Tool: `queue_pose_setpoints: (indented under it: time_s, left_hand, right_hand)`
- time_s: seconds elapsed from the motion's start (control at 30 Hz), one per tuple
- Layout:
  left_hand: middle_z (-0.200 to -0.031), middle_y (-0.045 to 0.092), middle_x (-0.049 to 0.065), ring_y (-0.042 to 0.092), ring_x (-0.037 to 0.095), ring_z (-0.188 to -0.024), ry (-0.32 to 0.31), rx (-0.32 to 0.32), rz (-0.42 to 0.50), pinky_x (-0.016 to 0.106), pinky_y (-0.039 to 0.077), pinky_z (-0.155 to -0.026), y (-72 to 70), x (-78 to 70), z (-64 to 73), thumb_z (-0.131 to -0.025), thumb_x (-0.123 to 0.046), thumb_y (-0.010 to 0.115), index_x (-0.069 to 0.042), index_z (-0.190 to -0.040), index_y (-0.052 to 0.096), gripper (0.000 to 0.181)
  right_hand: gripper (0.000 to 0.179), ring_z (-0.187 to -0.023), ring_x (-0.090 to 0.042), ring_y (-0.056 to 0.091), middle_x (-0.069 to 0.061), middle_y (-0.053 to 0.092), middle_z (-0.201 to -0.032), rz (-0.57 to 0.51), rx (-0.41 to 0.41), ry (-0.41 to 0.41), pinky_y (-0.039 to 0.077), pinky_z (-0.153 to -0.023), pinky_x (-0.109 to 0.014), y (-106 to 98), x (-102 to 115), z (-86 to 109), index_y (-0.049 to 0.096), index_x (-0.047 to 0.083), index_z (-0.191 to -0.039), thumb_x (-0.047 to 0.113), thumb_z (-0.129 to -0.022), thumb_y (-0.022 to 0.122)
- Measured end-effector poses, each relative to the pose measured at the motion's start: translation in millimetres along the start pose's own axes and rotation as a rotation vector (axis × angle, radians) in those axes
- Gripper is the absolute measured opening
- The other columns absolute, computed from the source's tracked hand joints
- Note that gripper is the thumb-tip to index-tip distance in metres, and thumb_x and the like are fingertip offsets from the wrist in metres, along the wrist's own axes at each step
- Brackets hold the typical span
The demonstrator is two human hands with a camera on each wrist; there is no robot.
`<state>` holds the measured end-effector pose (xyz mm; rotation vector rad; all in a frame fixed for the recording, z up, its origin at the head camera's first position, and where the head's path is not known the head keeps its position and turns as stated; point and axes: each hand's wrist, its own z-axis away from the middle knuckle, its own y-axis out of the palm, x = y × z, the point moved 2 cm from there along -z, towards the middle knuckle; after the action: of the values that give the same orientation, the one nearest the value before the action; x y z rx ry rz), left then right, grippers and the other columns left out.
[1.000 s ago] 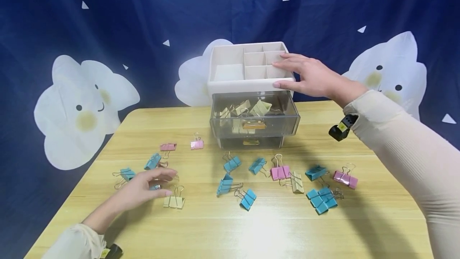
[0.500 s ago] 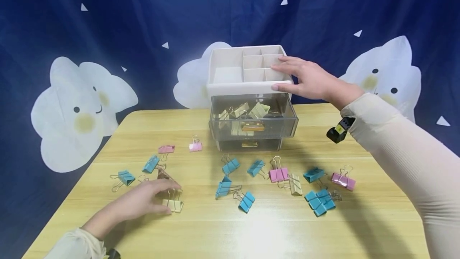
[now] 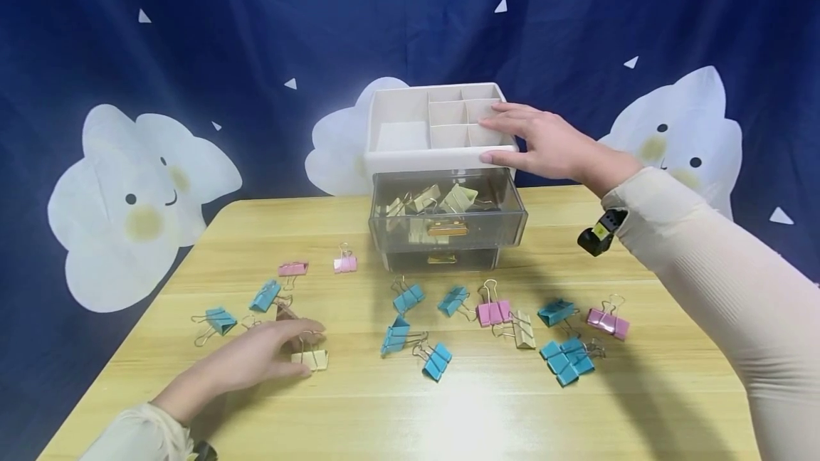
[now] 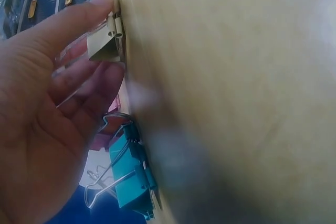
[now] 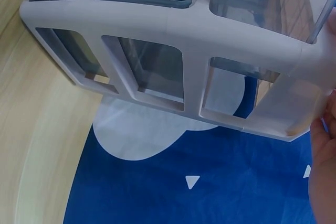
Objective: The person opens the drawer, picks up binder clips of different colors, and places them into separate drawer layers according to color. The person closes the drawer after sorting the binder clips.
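Observation:
On the left of the table, my left hand [image 3: 256,356] pinches a yellow binder clip [image 3: 310,360] between thumb and fingers; the left wrist view shows this clip [image 4: 105,43] between the thumb and the fingers below it. My right hand [image 3: 554,144] rests on the right rim of a white desk organizer [image 3: 429,161], thumb at the front edge, fingers stretched over the small compartments. Part of that hand [image 5: 324,140] shows at the right edge of the right wrist view. Below the organizer's top, a clear grey drawer [image 3: 448,230] is pulled out and holds several yellow binder clips [image 3: 458,199].
Blue clips [image 3: 408,297], pink clips [image 3: 493,313] and another yellow clip [image 3: 524,331] lie scattered across the wooden table [image 3: 359,418]. A blue clip [image 4: 128,174] lies close to my left hand. A lower drawer [image 3: 442,260] is pushed in. A blue curtain hangs behind.
My left hand has come down and right onto the yellow binder clip, and the clip has shifted slightly. My right hand stays on the organizer. The head view has tilted a little.

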<state>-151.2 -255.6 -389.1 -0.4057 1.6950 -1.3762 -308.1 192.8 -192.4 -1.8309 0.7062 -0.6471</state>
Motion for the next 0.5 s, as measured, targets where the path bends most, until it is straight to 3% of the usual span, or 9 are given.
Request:
queue_pose_setpoints:
  time_s: [0.17, 0.27, 0.4, 0.5]
  left_hand:
    - [-0.122, 0.063, -0.003, 0.061, 0.004, -0.092, -0.011, -0.030, 0.017, 0.031, 0.054, -0.079, 0.1, -2.8, -1.7, -0.087, -0.047, 0.070, -0.013, -0.133, 0.057, 0.059]
    - [-0.125, 0.062, -0.002, 0.060, 0.005, -0.093, 0.030, -0.030, 0.043, 0.029, 0.054, -0.079, -1.2, -4.8, -2.8, -0.084, -0.038, 0.076, -0.014, -0.133, 0.057, 0.058]
    - [-0.128, 0.059, -0.004, 0.058, 0.005, -0.093, 0.116, 0.045, 0.120, 0.027, 0.054, -0.079, -3.7, -5.3, -4.4, -0.078, -0.020, 0.082, -0.017, -0.133, 0.057, 0.061]
    - [-0.130, 0.057, -0.006, 0.057, 0.004, -0.095, 0.120, 0.111, 0.133, 0.028, 0.053, -0.082, -4.8, -5.5, -5.6, -0.077, -0.014, 0.082, -0.019, -0.133, 0.058, 0.061]
  right_hand:
    - [0.068, -0.145, -0.028, 0.025, -0.015, 0.035, -0.154, 0.001, 0.001, -0.003, 0.025, -0.113, -0.053, -0.7, 0.4, 0.3, 0.049, 0.009, -0.145, 0.051, -0.093, 0.060]
    - [0.067, -0.144, -0.028, 0.026, -0.015, 0.035, -0.154, 0.005, -0.005, -0.009, 0.026, -0.113, -0.053, -2.0, 0.2, 0.3, 0.049, 0.009, -0.144, 0.051, -0.093, 0.060]
    - [0.067, -0.144, -0.028, 0.026, -0.015, 0.035, -0.154, 0.005, -0.004, -0.008, 0.026, -0.113, -0.054, -3.0, -0.4, 0.4, 0.049, 0.009, -0.145, 0.051, -0.093, 0.060]
    - [0.068, -0.145, -0.028, 0.025, -0.014, 0.034, -0.155, 0.004, 0.003, -0.002, 0.025, -0.113, -0.053, -2.8, -0.9, 0.7, 0.048, 0.009, -0.145, 0.051, -0.093, 0.060]
